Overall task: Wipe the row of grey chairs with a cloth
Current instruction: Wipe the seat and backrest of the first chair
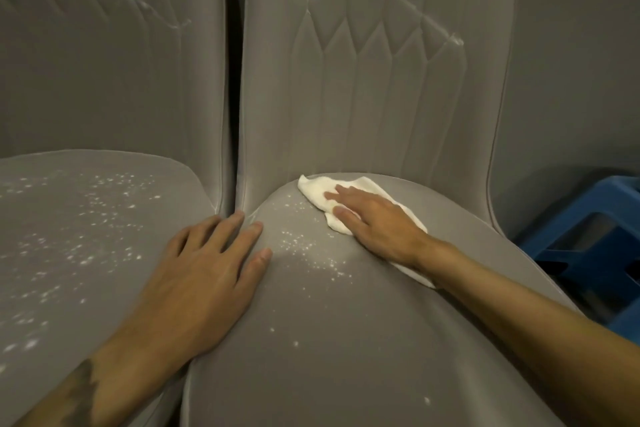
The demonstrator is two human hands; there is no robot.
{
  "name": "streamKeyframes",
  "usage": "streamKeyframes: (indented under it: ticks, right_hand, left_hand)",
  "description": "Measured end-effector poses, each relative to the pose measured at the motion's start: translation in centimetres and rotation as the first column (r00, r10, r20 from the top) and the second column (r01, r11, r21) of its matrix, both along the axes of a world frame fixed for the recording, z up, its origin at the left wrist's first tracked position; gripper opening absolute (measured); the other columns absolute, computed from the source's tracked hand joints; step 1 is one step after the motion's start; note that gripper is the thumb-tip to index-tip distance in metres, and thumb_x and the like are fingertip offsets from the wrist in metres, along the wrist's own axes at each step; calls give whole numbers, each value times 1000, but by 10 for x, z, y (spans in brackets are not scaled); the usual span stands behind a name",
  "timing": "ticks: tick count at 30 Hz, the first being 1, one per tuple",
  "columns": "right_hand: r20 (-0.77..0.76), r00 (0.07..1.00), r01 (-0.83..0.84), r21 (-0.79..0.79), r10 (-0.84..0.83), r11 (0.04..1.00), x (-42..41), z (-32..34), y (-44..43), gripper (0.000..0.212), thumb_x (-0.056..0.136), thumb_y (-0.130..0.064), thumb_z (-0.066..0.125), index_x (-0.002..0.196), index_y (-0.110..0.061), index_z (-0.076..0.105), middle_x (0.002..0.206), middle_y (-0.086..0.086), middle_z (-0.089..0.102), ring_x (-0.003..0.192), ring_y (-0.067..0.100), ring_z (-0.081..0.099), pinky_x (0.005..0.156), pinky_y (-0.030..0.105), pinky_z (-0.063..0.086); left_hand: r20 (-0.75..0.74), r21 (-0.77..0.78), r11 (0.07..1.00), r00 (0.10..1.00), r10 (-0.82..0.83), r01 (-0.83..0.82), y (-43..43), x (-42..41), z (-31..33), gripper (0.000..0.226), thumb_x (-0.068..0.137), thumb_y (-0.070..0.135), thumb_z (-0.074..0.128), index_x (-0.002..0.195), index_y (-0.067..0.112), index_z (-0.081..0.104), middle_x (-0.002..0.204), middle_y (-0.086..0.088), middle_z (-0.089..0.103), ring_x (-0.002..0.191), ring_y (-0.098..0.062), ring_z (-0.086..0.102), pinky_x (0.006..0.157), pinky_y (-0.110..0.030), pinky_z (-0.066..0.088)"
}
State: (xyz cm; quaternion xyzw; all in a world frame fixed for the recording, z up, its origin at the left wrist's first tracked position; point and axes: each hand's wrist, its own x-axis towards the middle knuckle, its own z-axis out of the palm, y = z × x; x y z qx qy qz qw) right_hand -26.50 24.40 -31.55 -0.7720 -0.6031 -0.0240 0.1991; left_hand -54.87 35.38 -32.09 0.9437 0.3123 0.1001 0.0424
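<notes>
Right grip [374, 222] presses cloth [318, 192]; crate [588, 218] beside.

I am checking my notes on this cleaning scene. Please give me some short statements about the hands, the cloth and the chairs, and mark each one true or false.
1. The right hand presses a white cloth on the seat. True.
2. The left hand holds a spray bottle. False: it lies flat and empty on the seat edge.
3. White specks remain on the right chair. True.
4. The left chair is already clean. False: it is speckled too.
5. A red box stands at the right. False: the crate is blue.
</notes>
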Motion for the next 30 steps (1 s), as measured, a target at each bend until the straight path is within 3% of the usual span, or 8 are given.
streamKeyframes:
  ticks: [4,7,13,17,20,23,25,30]
  right_hand:
    - [-54,996,75,-43,-77,996,20,11,-1,40,106,-44,36,141,-35,50,151,-14,45,134,2,37,92,10,23]
    - [-62,985,154,-69,-159,986,6,21,20,40,107,-35,37,143,-25,51,151,-4,47,138,16,42,106,23,27]
    - [-50,988,-150,-74,146,986,-31,12,10,41,105,-46,37,145,-39,46,153,-19,40,140,-4,30,105,3,11]
    - [-72,997,-23,-108,16,994,-5,21,29,41,107,-37,36,145,-27,49,153,-9,44,141,8,35,100,7,17]
    - [-42,999,11,-96,-16,995,-18,21,48,40,107,-32,36,143,-21,51,150,-3,49,138,15,41,110,19,23]
    - [2,993,-121,-61,122,991,-32,11,31,42,106,-43,38,145,-31,48,153,-13,42,138,-3,30,102,-5,4]
    - [-56,978,-204,-110,198,973,-30,14,19,44,105,-48,36,146,-36,45,155,-20,37,136,-15,20,97,-9,-1]
    - [-67,997,-46,-142,37,989,-15,25,44,41,107,-35,36,146,-28,47,155,-8,41,143,6,32,108,13,17]
  left_hand:
    - [4,2,1000,1000,-8,8,0,1,-1,79,95,68,-11,162,42,19,171,13,19,157,-13,15,127,-35,10]
    - [14,6,1000,1000,-5,5,0,0,-1,76,97,67,-6,162,41,25,170,13,23,156,-13,19,126,-36,13]
    - [-1,5,1000,1000,0,0,1,0,-2,76,97,69,-8,162,43,21,171,15,19,157,-12,16,126,-36,12]
    - [1,0,1000,1000,-3,3,-2,0,1,76,97,67,-8,162,42,22,171,13,21,157,-13,16,126,-36,12]
    - [-13,25,1000,1000,4,-3,-2,1,2,73,98,65,-8,162,43,19,171,15,19,156,-11,14,126,-34,11]
    - [-8,17,1000,1000,2,-2,-2,2,2,75,97,66,-8,162,42,21,171,14,20,156,-13,16,126,-35,12]
    - [-3,6,1000,1000,-1,1,-1,1,1,78,95,67,-11,163,42,20,171,13,18,157,-13,15,126,-36,11]
    - [-16,26,1000,1000,3,-2,-1,1,0,77,96,64,-12,163,41,18,171,14,18,157,-13,14,127,-36,12]
